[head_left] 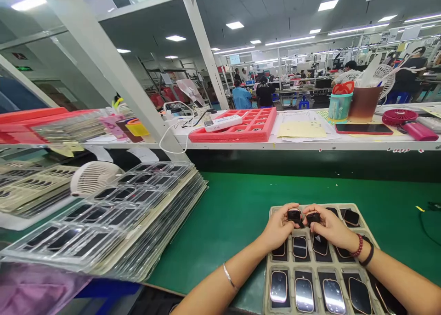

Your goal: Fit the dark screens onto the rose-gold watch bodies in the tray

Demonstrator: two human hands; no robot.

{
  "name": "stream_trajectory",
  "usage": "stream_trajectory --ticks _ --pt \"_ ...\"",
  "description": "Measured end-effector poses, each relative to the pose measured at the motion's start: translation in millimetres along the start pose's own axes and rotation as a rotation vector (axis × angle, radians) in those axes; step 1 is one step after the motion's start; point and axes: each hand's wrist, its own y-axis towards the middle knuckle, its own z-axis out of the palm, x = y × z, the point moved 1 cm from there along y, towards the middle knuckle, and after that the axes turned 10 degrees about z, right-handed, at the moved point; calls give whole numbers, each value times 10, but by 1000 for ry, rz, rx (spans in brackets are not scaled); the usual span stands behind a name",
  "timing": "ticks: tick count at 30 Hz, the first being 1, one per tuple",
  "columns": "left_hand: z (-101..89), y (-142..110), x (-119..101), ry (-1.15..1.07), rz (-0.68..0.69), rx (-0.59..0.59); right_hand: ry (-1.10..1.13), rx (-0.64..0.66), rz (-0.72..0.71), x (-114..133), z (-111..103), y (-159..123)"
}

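My left hand (277, 226) pinches a small dark smartwatch-like case (294, 216) with a metallic rim. My right hand (330, 226) holds a matching case (313, 217) right beside it, and the two hands nearly touch. Both hands are over the far part of a beige compartment tray (347, 206). The tray's black pockets hold several similar rounded cases (299, 247), and the nearest ones have shiny, reflective faces. The tray rests on a green work mat (234, 204).
To the left, a tall stack of clear plastic trays (103, 218) holds dark panels next to a small white fan (93, 178). A raised shelf behind the mat carries a red compartment tray (237, 126), papers and a phone. Co-workers stand farther back.
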Motion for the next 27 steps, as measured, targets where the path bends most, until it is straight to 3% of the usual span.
stream_trajectory --ticks 27 --pt "6 10 -30 -15 28 -8 -17 -22 -8 31 -1 -3"
